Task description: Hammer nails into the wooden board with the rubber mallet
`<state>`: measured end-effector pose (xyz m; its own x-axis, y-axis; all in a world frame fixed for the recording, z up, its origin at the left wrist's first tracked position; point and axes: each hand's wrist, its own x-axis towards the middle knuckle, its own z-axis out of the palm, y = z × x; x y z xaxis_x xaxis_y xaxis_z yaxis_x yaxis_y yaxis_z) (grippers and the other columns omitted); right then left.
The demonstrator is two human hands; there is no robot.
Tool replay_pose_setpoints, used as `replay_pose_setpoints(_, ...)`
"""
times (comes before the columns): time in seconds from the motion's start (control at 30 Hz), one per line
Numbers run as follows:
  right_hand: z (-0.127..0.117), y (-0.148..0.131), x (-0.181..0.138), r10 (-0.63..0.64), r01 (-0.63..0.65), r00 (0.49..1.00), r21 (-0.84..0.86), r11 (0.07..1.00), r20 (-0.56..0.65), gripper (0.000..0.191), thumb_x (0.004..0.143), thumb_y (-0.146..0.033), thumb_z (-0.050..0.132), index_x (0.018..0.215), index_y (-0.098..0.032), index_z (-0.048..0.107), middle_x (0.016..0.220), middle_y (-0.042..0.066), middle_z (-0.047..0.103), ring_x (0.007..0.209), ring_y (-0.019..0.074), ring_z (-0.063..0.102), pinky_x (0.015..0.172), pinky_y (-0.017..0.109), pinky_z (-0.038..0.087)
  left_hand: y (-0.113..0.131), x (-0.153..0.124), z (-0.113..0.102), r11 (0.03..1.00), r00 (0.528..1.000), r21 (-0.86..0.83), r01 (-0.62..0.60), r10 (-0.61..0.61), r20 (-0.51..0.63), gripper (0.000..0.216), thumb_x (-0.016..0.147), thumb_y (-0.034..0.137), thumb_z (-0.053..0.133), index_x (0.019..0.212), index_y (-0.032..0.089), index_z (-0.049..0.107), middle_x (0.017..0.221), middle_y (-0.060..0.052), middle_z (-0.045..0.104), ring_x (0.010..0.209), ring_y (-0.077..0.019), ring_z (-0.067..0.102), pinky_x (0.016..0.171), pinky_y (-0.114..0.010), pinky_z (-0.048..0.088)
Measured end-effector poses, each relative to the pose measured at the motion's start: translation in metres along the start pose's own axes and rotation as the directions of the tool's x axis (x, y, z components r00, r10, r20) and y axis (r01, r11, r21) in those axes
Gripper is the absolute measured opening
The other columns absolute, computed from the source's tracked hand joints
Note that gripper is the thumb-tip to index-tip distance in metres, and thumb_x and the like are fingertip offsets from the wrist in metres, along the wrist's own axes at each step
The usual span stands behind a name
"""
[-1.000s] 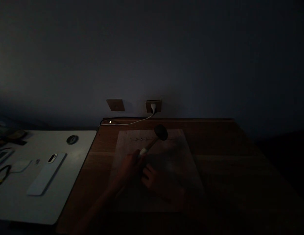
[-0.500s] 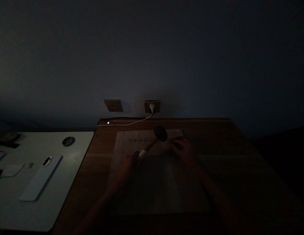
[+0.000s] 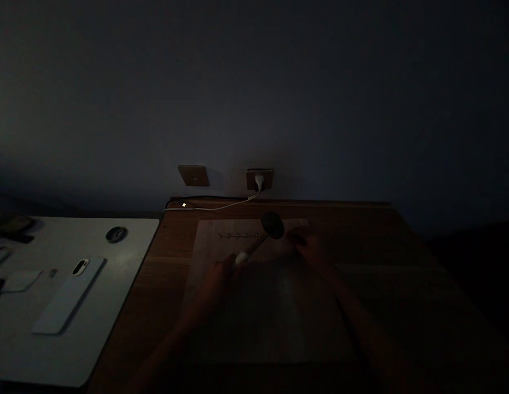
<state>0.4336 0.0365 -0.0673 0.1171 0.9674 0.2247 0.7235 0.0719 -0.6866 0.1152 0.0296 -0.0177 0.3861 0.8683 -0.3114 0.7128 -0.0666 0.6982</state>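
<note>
My left hand (image 3: 218, 280) is closed round the pale grip of a mallet (image 3: 273, 225). Its dark round head points up and to the right, over the far part of a flat board (image 3: 285, 317). My right hand (image 3: 310, 249) is beside the mallet head, near the board's far right corner. Its thumb and fingers are pinched together. In the dim light, whatever they hold is too small to make out. A row of several small nails (image 3: 238, 235) stands along the board's far side, left of the mallet head.
Under the board is a wooden table (image 3: 402, 306) reaching back to the wall. White plug (image 3: 259, 181) and cable run from a wall socket (image 3: 251, 176). To the left, a white table (image 3: 127, 273) carries a phone (image 3: 68, 301) and a round dark roll (image 3: 116, 235).
The whole view has shifted slightly. My right hand's fingers have drawn a little closer to the mallet head. The left hand keeps its hold on the mallet.
</note>
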Motion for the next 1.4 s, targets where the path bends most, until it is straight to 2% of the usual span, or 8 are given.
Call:
replay_pose_setpoints(0.27, -0.004, -0.002, 0.000, -0.006, 0.007, 0.999, -0.043, 0.999, 0.032, 0.026, 0.087, -0.021, 0.059, 0.100, -0.029, 0.081, 0.109, 0.006, 0.081, 0.103, 0.0266, 0.074, 0.096, 0.045, 0.057, 0.000, 0.001, 0.000, 1.000, 1.000, 0.030, 0.002, -0.002, 0.011, 0.043, 0.100, 0.050, 0.043, 0.112, 0.017, 0.068, 0.085, -0.007, 0.074, 0.070, -0.0204, 0.067, 0.058, -0.026, 0.036)
replay_pose_setpoints(0.43, 0.000, 0.001, 0.000, 0.017, -0.018, 1.000, -0.082, 0.996, -0.012, 0.021, 0.089, -0.029, 0.061, 0.101, -0.026, 0.079, 0.109, 0.009, 0.079, 0.100, 0.0283, 0.073, 0.091, 0.045, 0.057, 0.001, 0.000, -0.002, 1.000, 1.000, 0.025, 0.013, -0.014, 0.014, 0.038, 0.101, 0.049, 0.045, 0.109, 0.020, 0.067, 0.090, -0.007, 0.076, 0.076, -0.0211, 0.070, 0.060, -0.026, 0.039)
replay_pose_setpoints(0.63, 0.004, 0.000, -0.001, 0.021, -0.026, 0.998, -0.086, 0.996, -0.059, 0.020, 0.089, -0.033, 0.061, 0.100, -0.024, 0.075, 0.104, 0.011, 0.077, 0.098, 0.0282, 0.072, 0.090, 0.046, 0.056, 0.010, -0.003, -0.005, 0.997, 0.999, 0.076, 0.020, -0.024, 0.049, 0.038, 0.101, 0.049, 0.045, 0.110, 0.019, 0.067, 0.093, -0.009, 0.077, 0.079, -0.0223, 0.071, 0.060, -0.026, 0.038)
replay_pose_setpoints(0.87, 0.004, -0.004, -0.004, -0.007, 0.001, 0.994, -0.048, 0.999, -0.109, 0.042, 0.083, -0.033, 0.066, 0.122, -0.021, 0.068, 0.107, 0.011, 0.074, 0.100, 0.0294, 0.070, 0.091, 0.047, 0.056, 0.009, -0.002, -0.004, 0.997, 0.998, 0.075, 0.027, -0.030, 0.049, 0.044, 0.101, 0.051, 0.044, 0.113, 0.016, 0.067, 0.092, -0.010, 0.076, 0.079, -0.0231, 0.071, 0.060, -0.027, 0.038)
replay_pose_setpoints(1.1, 0.005, 0.002, -0.003, 0.003, -0.005, 0.994, -0.016, 1.000, -0.107, 0.043, 0.082, -0.023, 0.062, 0.125, -0.025, 0.067, 0.102, 0.008, 0.074, 0.095, 0.0282, 0.071, 0.086, 0.044, 0.057, 0.018, 0.000, -0.001, 0.997, 0.999, 0.074, -0.038, 0.035, 0.033, 0.041, 0.102, 0.050, 0.042, 0.107, 0.017, 0.066, 0.084, -0.007, 0.074, 0.073, -0.0202, 0.069, 0.057, -0.026, 0.036)
replay_pose_setpoints(1.27, 0.005, 0.005, -0.003, 0.009, -0.010, 0.992, -0.009, 1.000, -0.125, 0.051, 0.076, -0.023, 0.068, 0.127, -0.024, 0.064, 0.112, 0.012, 0.072, 0.103, 0.0322, 0.070, 0.089, 0.048, 0.056, 0.032, 0.009, 0.005, 0.988, 0.998, 0.149, -0.050, 0.042, 0.054, 0.039, 0.103, 0.048, 0.043, 0.108, 0.017, 0.066, 0.082, -0.007, 0.073, 0.072, -0.0198, 0.069, 0.057, -0.026, 0.034)
replay_pose_setpoints(1.4, -0.003, 0.004, -0.009, -0.008, 0.008, 0.993, 0.005, 1.000, -0.121, 0.054, 0.077, -0.021, 0.065, 0.131, -0.025, 0.062, 0.119, 0.010, 0.072, 0.111, 0.0308, 0.069, 0.095, 0.047, 0.055, 0.040, 0.014, 0.009, 0.976, 0.996, 0.210, -0.053, 0.036, 0.080, 0.034, 0.103, 0.044, 0.044, 0.112, 0.019, 0.065, 0.086, -0.007, 0.075, 0.074, -0.0199, 0.071, 0.057, -0.025, 0.034)
